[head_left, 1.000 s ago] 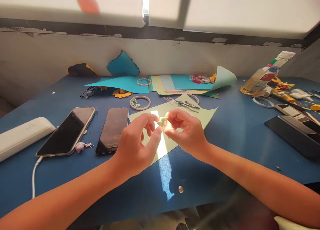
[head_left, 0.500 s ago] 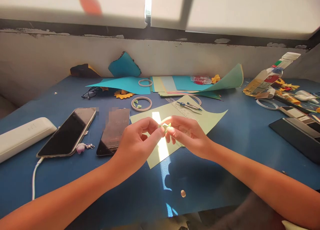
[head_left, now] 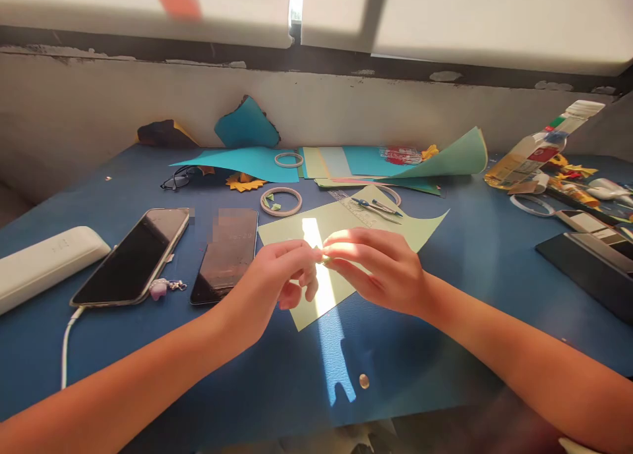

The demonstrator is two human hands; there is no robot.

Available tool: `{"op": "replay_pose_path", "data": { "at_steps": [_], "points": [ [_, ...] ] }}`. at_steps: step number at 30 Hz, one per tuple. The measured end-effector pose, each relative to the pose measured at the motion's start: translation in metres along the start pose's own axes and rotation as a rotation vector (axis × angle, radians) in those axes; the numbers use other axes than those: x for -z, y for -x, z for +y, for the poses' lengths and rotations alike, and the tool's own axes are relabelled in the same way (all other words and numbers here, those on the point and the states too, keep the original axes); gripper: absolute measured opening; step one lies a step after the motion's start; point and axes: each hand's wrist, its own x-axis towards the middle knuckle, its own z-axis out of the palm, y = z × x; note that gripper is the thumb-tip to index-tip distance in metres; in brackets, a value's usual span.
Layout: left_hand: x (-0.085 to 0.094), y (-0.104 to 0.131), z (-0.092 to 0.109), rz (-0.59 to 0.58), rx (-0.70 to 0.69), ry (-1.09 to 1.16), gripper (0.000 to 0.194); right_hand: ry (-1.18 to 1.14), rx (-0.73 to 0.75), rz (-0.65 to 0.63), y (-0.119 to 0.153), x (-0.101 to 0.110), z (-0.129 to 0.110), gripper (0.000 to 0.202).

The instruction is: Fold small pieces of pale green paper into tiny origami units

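Note:
Between the fingertips of my left hand (head_left: 284,269) and my right hand (head_left: 378,266) is a small folded green paper piece (head_left: 325,259), mostly covered by the fingers. Both hands pinch it from opposite sides. Beneath them lies a pale green sheet (head_left: 329,292) crossed by a strip of sunlight. A clear ruler (head_left: 359,211) and a compass (head_left: 376,209) rest on the sheet's far part. Just beyond my left hand, a tape roll (head_left: 299,202) surrounds small green paper pieces (head_left: 271,202).
Two phones (head_left: 136,259) (head_left: 230,259) and a white power bank (head_left: 47,266) lie left. Blue sheets (head_left: 247,164) are at the back. A tilted bottle (head_left: 539,147) and a black case (head_left: 583,266) stand right. A small round object (head_left: 364,381) lies near the front edge.
My right hand has turned, its fingers now extending more flatly over the paper piece. My left fingers have curled differently, and the piece is more hidden. The view has shifted slightly.

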Motion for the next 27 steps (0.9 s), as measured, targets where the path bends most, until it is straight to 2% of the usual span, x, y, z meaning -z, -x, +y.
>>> {"op": "replay_pose_path", "data": {
  "at_steps": [1, 3, 6, 7, 8, 10, 18, 23, 27],
  "points": [
    [0.000, 0.001, 0.001, -0.017, -0.006, -0.012, 0.035, -0.021, -0.023, 0.031, -0.001, 0.000, -0.001, 0.018],
    [0.001, 0.002, 0.002, 0.043, -0.116, -0.093, 0.035, -0.075, -0.086, 0.103, -0.002, 0.001, -0.004, 0.017],
    [0.003, 0.003, 0.001, 0.214, -0.423, -0.335, 0.012, -0.173, -0.222, 0.173, -0.005, 0.001, -0.009, 0.016],
    [0.004, 0.004, 0.001, 0.235, -0.513, -0.409, 0.006, -0.204, -0.272, 0.183, -0.006, 0.000, -0.011, 0.015],
    [0.004, 0.004, 0.000, 0.234, -0.585, -0.460, 0.008, -0.232, -0.320, 0.189, -0.007, 0.000, -0.013, 0.014],
    [0.004, 0.003, -0.001, 0.228, -0.663, -0.497, 0.010, -0.293, -0.402, 0.193, -0.008, 0.001, -0.016, 0.012],
    [0.003, 0.000, -0.004, 0.266, -0.633, -0.531, 0.008, -0.536, -0.506, 0.098, -0.008, 0.004, -0.019, 0.005],
    [0.004, 0.000, -0.005, 0.262, -0.675, -0.586, 0.009, -0.543, -0.544, 0.074, -0.009, 0.004, -0.019, 0.005],
    [0.004, 0.000, -0.003, 0.279, -0.761, -0.672, 0.010, -0.493, -0.575, 0.060, -0.008, 0.004, -0.022, 0.006]
  ]
}}
